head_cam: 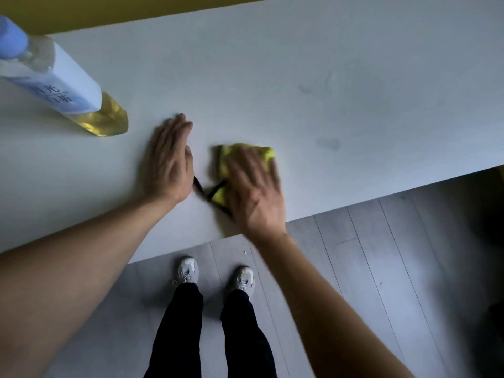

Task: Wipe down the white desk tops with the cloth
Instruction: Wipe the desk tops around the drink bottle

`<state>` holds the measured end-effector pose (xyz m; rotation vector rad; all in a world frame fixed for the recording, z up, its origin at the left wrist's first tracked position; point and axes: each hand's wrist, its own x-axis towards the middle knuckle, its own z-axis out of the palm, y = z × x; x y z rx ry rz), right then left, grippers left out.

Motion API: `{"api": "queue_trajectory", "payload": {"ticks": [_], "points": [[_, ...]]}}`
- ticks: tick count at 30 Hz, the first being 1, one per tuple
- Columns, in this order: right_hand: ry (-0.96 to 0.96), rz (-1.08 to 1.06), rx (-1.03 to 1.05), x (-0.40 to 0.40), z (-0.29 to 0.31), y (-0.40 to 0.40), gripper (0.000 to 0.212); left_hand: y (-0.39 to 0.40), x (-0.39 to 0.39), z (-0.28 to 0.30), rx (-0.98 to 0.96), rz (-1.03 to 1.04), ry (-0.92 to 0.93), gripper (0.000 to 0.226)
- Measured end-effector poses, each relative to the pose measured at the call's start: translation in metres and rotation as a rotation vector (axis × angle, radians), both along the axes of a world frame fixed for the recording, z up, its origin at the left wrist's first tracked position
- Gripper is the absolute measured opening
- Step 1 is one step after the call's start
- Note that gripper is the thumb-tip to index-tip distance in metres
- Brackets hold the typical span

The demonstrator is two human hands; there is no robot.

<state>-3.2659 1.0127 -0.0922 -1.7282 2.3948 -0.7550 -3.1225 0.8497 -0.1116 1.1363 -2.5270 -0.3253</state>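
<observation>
Desk top (272,77): white surface that fills the upper part of my view; its near edge runs diagonally above my feet, and faint smudges show on it right of centre.
Floor (381,255): grey planks below the desk edge.
Wall strip (136,9): yellow band along the far edge of the desk.
Legs and shoes (188,271): I stand at the desk edge in dark trousers and pale trainers.
Bottle (62,83): clear bottle with a blue cap, a white label and yellow liquid; it stands on the desk at far left, well apart from my hands.
Left hand (170,159): lies flat on the desk, palm down, fingers straight and together; it holds nothing and sits just beside the cloth.
Right hand (253,186): blurred; fingers spread and fairly straight, pressing down on top of the cloth near the desk's front edge.
Cloth (261,152): yellow, bunched under my right hand on the desk top, its far edge showing past my fingers.
Black trim (215,189): dark strip at the cloth's near side, between my two hands.
</observation>
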Motion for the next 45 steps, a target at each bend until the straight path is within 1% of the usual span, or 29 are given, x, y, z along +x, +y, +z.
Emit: {"api": "queue_trajectory", "payload": {"ticks": [1,3,5,7,9,10,12,15,17,19,21,23,26,27,28,30,31,32,33,35,37,39,40,42,43,45], "points": [[0.017,-0.054,-0.002,-0.028,-0.004,0.005,0.054,0.001,0.0,0.001,0.011,0.009,0.008,0.049],[0.056,-0.244,-0.001,-0.092,-0.012,0.015,0.052,0.005,-0.003,0.004,0.037,0.093,0.005,0.048],[0.05,-0.423,0.025,-0.151,-0.011,0.024,0.055,0.008,-0.005,0.005,0.005,0.168,-0.017,0.048],[-0.007,-0.563,0.059,-0.18,-0.006,0.022,0.058,0.007,-0.005,0.004,-0.003,0.158,-0.009,0.049],[-0.013,-0.627,0.067,-0.176,-0.003,0.005,0.057,0.003,-0.005,0.002,-0.007,0.149,0.014,0.049],[0.005,-0.58,0.052,-0.164,-0.003,-0.006,0.054,0.003,-0.005,0.0,-0.005,0.156,0.036,0.049],[0.05,-0.369,-0.013,-0.118,-0.005,-0.034,0.049,0.004,-0.006,-0.002,0.013,0.187,0.085,0.05],[0.011,-0.048,-0.042,-0.024,0.001,-0.074,0.05,0.003,-0.007,-0.002,0.038,0.202,0.137,0.049],[-0.021,0.085,-0.022,0.013,0.007,-0.091,0.05,0.001,-0.005,-0.001,0.059,0.208,0.162,0.051],[-0.008,0.164,-0.013,0.01,0.004,-0.097,0.052,0.0,-0.004,0.0,0.057,0.193,0.142,0.052],[0.0,0.164,-0.011,-0.019,-0.002,-0.089,0.054,-0.001,-0.004,0.0,0.023,0.17,0.107,0.05],[0.012,0.066,-0.025,-0.066,-0.01,-0.078,0.05,0.0,-0.004,0.002,0.009,0.164,0.079,0.049],[0.134,-0.123,-0.067,-0.159,-0.018,-0.065,0.041,0.001,-0.008,0.002,-0.018,0.188,0.04,0.049],[0.15,-0.211,-0.052,-0.182,-0.017,-0.062,0.043,0.001,-0.009,0.0,-0.026,0.194,0.031,0.049],[0.12,-0.324,-0.013,-0.196,-0.015,-0.059,0.049,0.001,-0.009,-0.001,-0.029,0.195,0.024,0.049],[0.016,-0.554,0.041,-0.198,-0.012,-0.064,0.062,0.002,-0.008,-0.003,-0.036,0.187,0.011,0.049],[0.011,-0.62,0.046,-0.189,-0.011,-0.072,0.064,0.001,-0.008,-0.003,-0.04,0.182,0.011,0.049],[0.026,-0.62,0.047,-0.176,-0.009,-0.082,0.062,0.001,-0.007,-0.004,-0.04,0.178,0.016,0.048],[0.059,-0.555,0.026,-0.157,-0.007,-0.094,0.057,0.001,-0.006,-0.005,-0.04,0.179,0.026,0.048],[0.122,-0.333,-0.042,-0.106,-0.005,-0.123,0.047,0.002,-0.006,-0.005,-0.039,0.192,0.051,0.048],[0.097,-0.094,-0.121,-0.048,-0.003,-0.144,0.045,0.001,-0.007,-0.005,-0.033,0.206,0.082,0.048],[0.055,0.089,-0.081,-0.01,-0.002,-0.149,0.046,0.002,-0.007,-0.004,-0.027,0.222,0.112,0.049],[0.066,0.143,-0.068,-0.009,-0.003,-0.149,0.046,0.002,-0.007,-0.003,-0.023,0.228,0.108,0.049],[0.074,0.185,-0.071,-0.036,-0.009,-0.143,0.047,0.002,-0.008,0.001,-0.024,0.222,0.042,0.05],[0.066,0.16,-0.077,-0.057,-0.011,-0.137,0.048,0.002,-0.007,0.003,-0.028,0.207,-0.012,0.052],[0.084,0.031,-0.098,-0.113,-0.015,-0.123,0.047,0.004,-0.007,0.007,-0.047,0.164,-0.122,0.054]]}}
